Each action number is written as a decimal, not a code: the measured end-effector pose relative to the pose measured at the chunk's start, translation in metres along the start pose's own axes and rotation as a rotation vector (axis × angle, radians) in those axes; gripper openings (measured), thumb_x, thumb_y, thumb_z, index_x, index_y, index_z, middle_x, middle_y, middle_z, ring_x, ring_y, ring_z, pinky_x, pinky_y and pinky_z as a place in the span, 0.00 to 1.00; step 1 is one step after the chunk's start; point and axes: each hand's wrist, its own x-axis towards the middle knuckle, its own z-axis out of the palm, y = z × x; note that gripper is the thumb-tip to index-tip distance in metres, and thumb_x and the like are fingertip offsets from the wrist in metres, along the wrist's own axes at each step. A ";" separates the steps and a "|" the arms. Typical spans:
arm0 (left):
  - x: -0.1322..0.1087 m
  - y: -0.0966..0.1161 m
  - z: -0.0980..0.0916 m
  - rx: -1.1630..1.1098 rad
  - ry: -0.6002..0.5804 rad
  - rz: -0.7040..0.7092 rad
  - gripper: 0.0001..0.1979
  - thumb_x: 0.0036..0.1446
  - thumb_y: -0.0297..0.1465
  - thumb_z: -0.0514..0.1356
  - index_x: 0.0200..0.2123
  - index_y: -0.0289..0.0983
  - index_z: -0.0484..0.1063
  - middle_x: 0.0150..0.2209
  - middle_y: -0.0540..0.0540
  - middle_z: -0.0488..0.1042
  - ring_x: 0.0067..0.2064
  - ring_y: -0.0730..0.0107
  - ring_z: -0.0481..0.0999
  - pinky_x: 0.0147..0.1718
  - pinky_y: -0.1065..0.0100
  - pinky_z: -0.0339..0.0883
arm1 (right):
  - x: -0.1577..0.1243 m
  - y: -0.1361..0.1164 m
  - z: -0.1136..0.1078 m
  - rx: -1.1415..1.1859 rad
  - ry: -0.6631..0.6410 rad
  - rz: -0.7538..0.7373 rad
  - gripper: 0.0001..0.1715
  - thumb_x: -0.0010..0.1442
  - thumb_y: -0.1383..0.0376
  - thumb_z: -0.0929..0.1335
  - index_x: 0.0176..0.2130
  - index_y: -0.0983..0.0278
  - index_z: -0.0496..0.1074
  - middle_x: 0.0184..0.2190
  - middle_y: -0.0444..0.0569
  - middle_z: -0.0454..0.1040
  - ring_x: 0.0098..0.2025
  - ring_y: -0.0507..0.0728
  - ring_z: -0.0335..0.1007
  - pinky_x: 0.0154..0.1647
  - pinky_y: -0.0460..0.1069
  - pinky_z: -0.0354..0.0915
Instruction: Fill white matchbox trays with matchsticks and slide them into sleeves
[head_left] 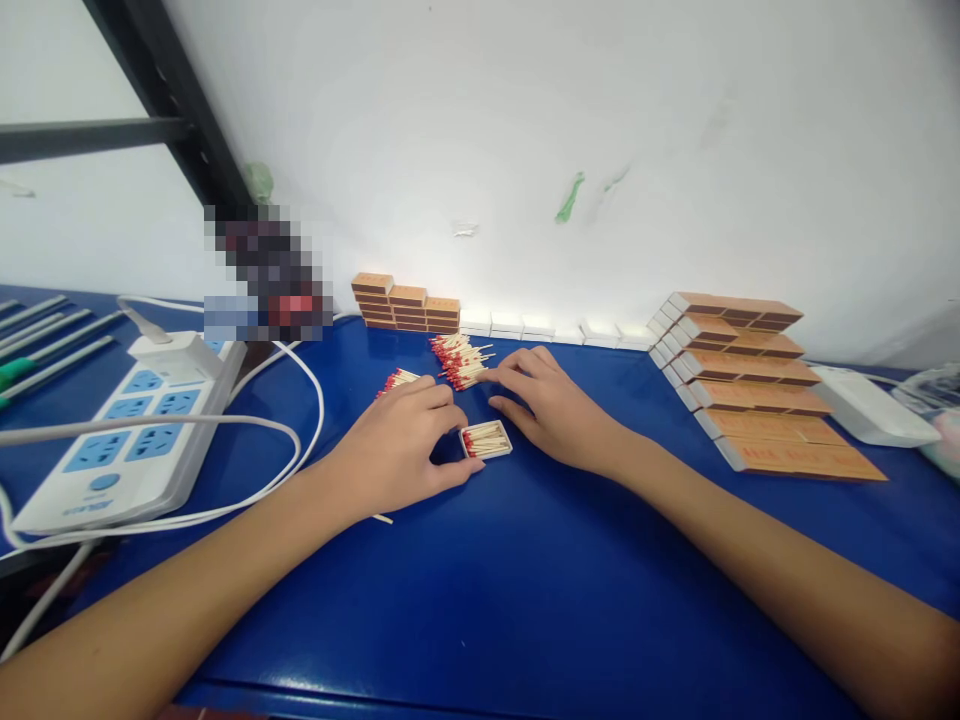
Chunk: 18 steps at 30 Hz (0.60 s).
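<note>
A small white matchbox tray (486, 440) with red-tipped matches in it lies on the blue table (480, 590). My left hand (409, 440) holds the tray's left end between thumb and fingers. My right hand (544, 405) is above and right of the tray, its fingers apart, the fingertips beside a loose pile of matches (459, 360). No match shows clearly between those fingers. More matches (397, 381) lie partly hidden behind my left hand. One single match (383, 519) is on the table below my left wrist.
Stacked orange matchboxes stand at the back left (409, 308) and at the right (757, 395). White trays (525, 326) line the wall. A power strip (142, 430) with white cables (300, 450) lies at left. A white box (874, 405) is far right.
</note>
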 end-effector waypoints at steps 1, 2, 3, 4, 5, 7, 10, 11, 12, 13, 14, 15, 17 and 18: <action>0.000 0.000 0.000 0.002 0.000 0.000 0.16 0.64 0.44 0.68 0.43 0.36 0.81 0.37 0.45 0.76 0.42 0.59 0.75 0.42 0.58 0.69 | 0.000 0.002 0.002 -0.019 0.001 -0.001 0.18 0.74 0.68 0.65 0.59 0.61 0.74 0.48 0.58 0.72 0.50 0.66 0.64 0.54 0.63 0.66; 0.000 0.000 0.000 0.002 0.002 0.000 0.16 0.64 0.44 0.68 0.42 0.36 0.81 0.37 0.45 0.76 0.42 0.58 0.74 0.43 0.58 0.69 | 0.000 0.003 0.003 -0.033 0.004 0.000 0.17 0.74 0.68 0.65 0.58 0.61 0.75 0.48 0.58 0.73 0.50 0.66 0.64 0.54 0.63 0.66; 0.000 0.000 0.000 0.003 0.003 0.002 0.16 0.64 0.44 0.68 0.42 0.36 0.81 0.37 0.45 0.76 0.42 0.58 0.75 0.43 0.58 0.69 | 0.000 0.003 0.004 -0.043 0.009 -0.001 0.17 0.73 0.68 0.65 0.58 0.61 0.75 0.48 0.58 0.73 0.50 0.66 0.64 0.54 0.63 0.66; 0.000 -0.001 0.000 0.002 0.005 0.003 0.16 0.63 0.44 0.68 0.42 0.36 0.81 0.37 0.45 0.76 0.43 0.58 0.75 0.43 0.58 0.69 | 0.000 0.003 0.004 -0.050 0.014 -0.004 0.16 0.73 0.68 0.65 0.57 0.62 0.76 0.48 0.58 0.73 0.49 0.65 0.64 0.54 0.62 0.67; 0.000 -0.001 0.000 0.002 0.007 0.003 0.16 0.63 0.44 0.68 0.42 0.36 0.81 0.37 0.45 0.76 0.43 0.58 0.75 0.43 0.58 0.69 | 0.000 0.002 0.004 -0.056 0.018 -0.010 0.16 0.73 0.68 0.65 0.56 0.63 0.76 0.47 0.58 0.73 0.49 0.65 0.64 0.54 0.62 0.67; 0.000 -0.001 0.000 0.004 0.009 0.005 0.16 0.63 0.44 0.68 0.42 0.36 0.81 0.37 0.45 0.76 0.43 0.59 0.74 0.44 0.58 0.69 | 0.001 0.000 0.003 -0.069 0.025 -0.018 0.14 0.73 0.68 0.66 0.54 0.64 0.76 0.46 0.58 0.73 0.48 0.65 0.65 0.53 0.61 0.66; 0.000 -0.002 0.000 0.007 0.013 0.006 0.16 0.63 0.43 0.68 0.42 0.36 0.81 0.37 0.45 0.76 0.42 0.59 0.74 0.43 0.58 0.69 | 0.000 -0.001 0.002 -0.085 0.032 -0.015 0.11 0.72 0.68 0.67 0.51 0.64 0.76 0.46 0.57 0.74 0.48 0.65 0.65 0.52 0.61 0.66; 0.000 -0.002 0.000 0.006 0.013 0.006 0.16 0.63 0.43 0.68 0.42 0.36 0.81 0.37 0.45 0.76 0.42 0.59 0.74 0.43 0.58 0.69 | 0.000 -0.001 0.001 -0.087 0.034 -0.014 0.10 0.72 0.68 0.67 0.51 0.63 0.76 0.46 0.57 0.74 0.48 0.65 0.65 0.52 0.61 0.66; 0.000 -0.002 0.000 0.004 0.012 0.005 0.16 0.64 0.43 0.68 0.42 0.36 0.81 0.37 0.45 0.76 0.42 0.59 0.74 0.43 0.58 0.69 | 0.000 -0.001 0.000 -0.085 0.035 -0.015 0.10 0.72 0.67 0.67 0.51 0.63 0.76 0.46 0.57 0.73 0.48 0.65 0.65 0.52 0.61 0.66; 0.000 -0.002 0.000 0.001 0.011 0.003 0.16 0.64 0.43 0.68 0.42 0.36 0.81 0.37 0.45 0.76 0.42 0.59 0.74 0.43 0.58 0.69 | 0.000 0.000 0.000 -0.079 0.035 -0.018 0.10 0.72 0.67 0.67 0.51 0.63 0.76 0.46 0.57 0.73 0.48 0.65 0.65 0.52 0.61 0.66; 0.000 -0.002 0.000 0.000 0.008 0.002 0.16 0.64 0.44 0.68 0.42 0.36 0.81 0.37 0.45 0.76 0.42 0.59 0.74 0.43 0.58 0.69 | -0.001 0.000 -0.001 -0.071 0.032 -0.021 0.10 0.73 0.67 0.66 0.51 0.63 0.76 0.45 0.57 0.73 0.47 0.65 0.65 0.52 0.61 0.66; 0.000 -0.002 0.000 -0.001 0.007 0.000 0.16 0.64 0.44 0.67 0.42 0.36 0.81 0.37 0.45 0.76 0.42 0.59 0.74 0.43 0.58 0.69 | -0.001 0.001 -0.001 -0.063 0.026 -0.023 0.09 0.73 0.67 0.66 0.50 0.63 0.75 0.45 0.56 0.73 0.47 0.64 0.65 0.52 0.61 0.65; 0.000 -0.002 -0.001 -0.001 0.003 -0.001 0.16 0.64 0.44 0.67 0.42 0.36 0.81 0.37 0.45 0.76 0.42 0.59 0.74 0.43 0.58 0.69 | -0.002 0.002 -0.002 -0.046 0.017 -0.021 0.08 0.73 0.67 0.65 0.46 0.62 0.75 0.44 0.56 0.72 0.47 0.64 0.64 0.51 0.60 0.65; 0.001 -0.002 -0.001 -0.001 0.003 -0.002 0.16 0.64 0.44 0.67 0.42 0.37 0.81 0.37 0.45 0.76 0.42 0.59 0.74 0.43 0.58 0.69 | -0.002 0.003 -0.003 -0.039 0.015 -0.020 0.07 0.74 0.67 0.65 0.45 0.61 0.74 0.43 0.55 0.72 0.47 0.64 0.64 0.51 0.60 0.65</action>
